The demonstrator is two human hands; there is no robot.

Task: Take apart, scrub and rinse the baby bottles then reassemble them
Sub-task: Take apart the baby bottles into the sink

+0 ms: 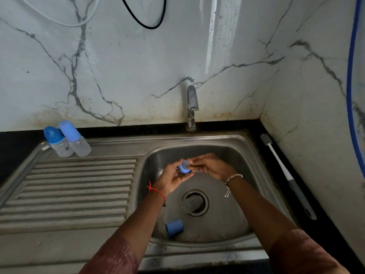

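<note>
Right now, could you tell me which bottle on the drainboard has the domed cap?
The left bottle: its cap is a darker blue dome, while the right bottle has a taller, paler, flat-topped one.

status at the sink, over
Left hand, right hand both grip blue bottle collar over sink. Blue cap loose in sink. Two bottles assembled on drainboard. Nothing blocking.

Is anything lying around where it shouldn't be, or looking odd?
Only the blue cap: it lies on its side in the sink, by the front wall, apart from the blue collar that the left hand grips.
</note>
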